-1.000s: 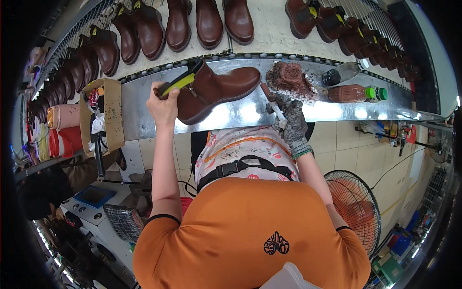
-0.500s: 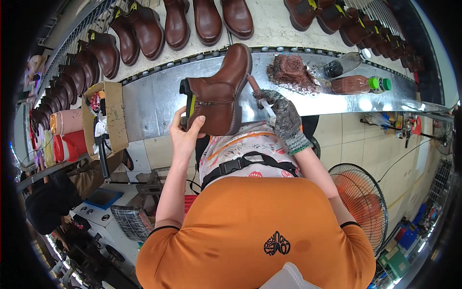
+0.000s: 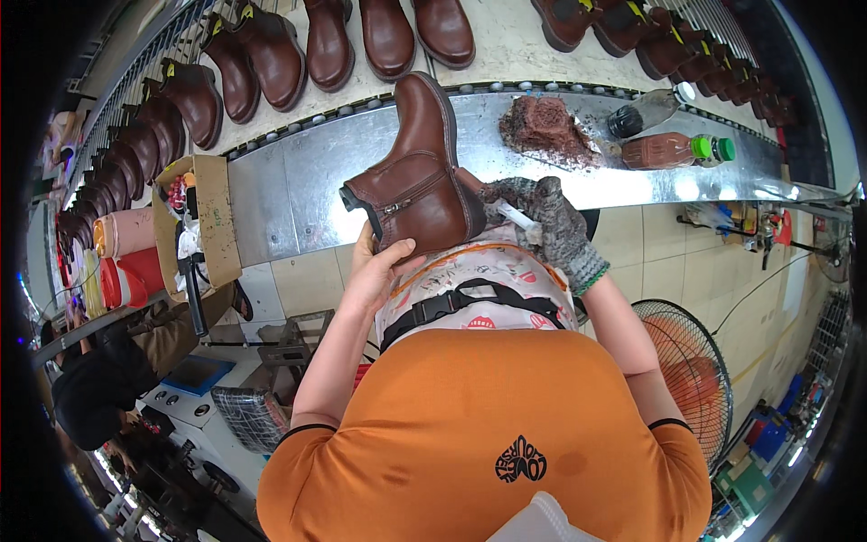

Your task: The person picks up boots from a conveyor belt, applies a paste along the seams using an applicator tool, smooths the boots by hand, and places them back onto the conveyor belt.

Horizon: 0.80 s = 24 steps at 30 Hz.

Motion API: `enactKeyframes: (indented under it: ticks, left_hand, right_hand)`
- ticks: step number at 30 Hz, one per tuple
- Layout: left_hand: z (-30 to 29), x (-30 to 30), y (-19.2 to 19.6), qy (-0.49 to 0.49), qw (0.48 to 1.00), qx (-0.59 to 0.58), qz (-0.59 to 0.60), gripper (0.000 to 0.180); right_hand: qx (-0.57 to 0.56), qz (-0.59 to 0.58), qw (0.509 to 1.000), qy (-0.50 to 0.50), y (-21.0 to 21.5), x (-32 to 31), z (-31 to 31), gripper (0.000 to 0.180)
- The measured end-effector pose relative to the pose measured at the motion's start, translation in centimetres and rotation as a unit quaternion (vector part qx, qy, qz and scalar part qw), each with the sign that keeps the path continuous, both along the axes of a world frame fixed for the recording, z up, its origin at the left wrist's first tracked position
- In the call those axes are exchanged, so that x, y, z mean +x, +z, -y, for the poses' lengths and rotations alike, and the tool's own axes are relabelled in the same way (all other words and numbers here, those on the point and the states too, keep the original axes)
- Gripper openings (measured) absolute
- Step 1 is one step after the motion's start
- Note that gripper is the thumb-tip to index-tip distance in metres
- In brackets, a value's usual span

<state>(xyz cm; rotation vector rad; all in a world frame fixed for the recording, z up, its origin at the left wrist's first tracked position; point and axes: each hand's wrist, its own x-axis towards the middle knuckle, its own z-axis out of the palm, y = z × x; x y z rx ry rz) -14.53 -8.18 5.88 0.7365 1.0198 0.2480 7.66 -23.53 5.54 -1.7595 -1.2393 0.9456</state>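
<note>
A brown leather ankle boot (image 3: 417, 172) with a side zipper is tilted above the near edge of the metal bench, toe away from me and sole to the right. My bare left hand (image 3: 377, 275) grips it at the shaft, thumb on the leather and fingers partly hidden behind. In a dark grey knitted glove, my right hand (image 3: 553, 226) is closed round a small tool with a white handle (image 3: 517, 215) and a brown tip. That tip meets the sole edge near the heel; its exact kind I cannot make out.
A brown-stained sponge-like block (image 3: 545, 122) sits on the metal bench (image 3: 289, 203), amid crumbs. Plastic bottles (image 3: 657, 151) with dark and brown liquid lie to its right. Rows of brown boots (image 3: 388, 41) stand beyond. A cardboard box (image 3: 209, 221) is at left, a fan (image 3: 682, 370) at right.
The boot has turned, its toe swinging left and its heel coming toward the right hand. The right hand has shifted right and nearer, with the tool's tip now lower along the sole, by the heel.
</note>
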Motion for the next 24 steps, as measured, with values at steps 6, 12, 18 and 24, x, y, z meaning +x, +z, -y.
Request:
enactKeyframes:
  ticks: [6,12,18,24]
  left_hand:
    - [0.5,1.3,0.9,-0.025,1.0,-0.001,0.011,0.063]
    - [0.7,2.6,2.1,-0.02,1.0,-0.004,0.017,0.063]
    - [0.4,3.5,2.7,-0.001,0.999,-0.028,0.02,0.06]
    - [-0.2,3.9,2.6,0.035,0.997,-0.042,0.062,0.056]
  right_hand:
    - [-0.021,-0.084,0.995,-0.046,1.1,0.7,1.2,0.045]
    - [-0.059,0.03,0.998,0.011,6.4,0.0,2.2,0.041]
    - [-0.105,-0.05,0.992,-0.049,7.2,-1.3,4.1,0.043]
    - [-0.02,0.024,0.998,-0.055,6.6,-2.2,5.7,0.036]
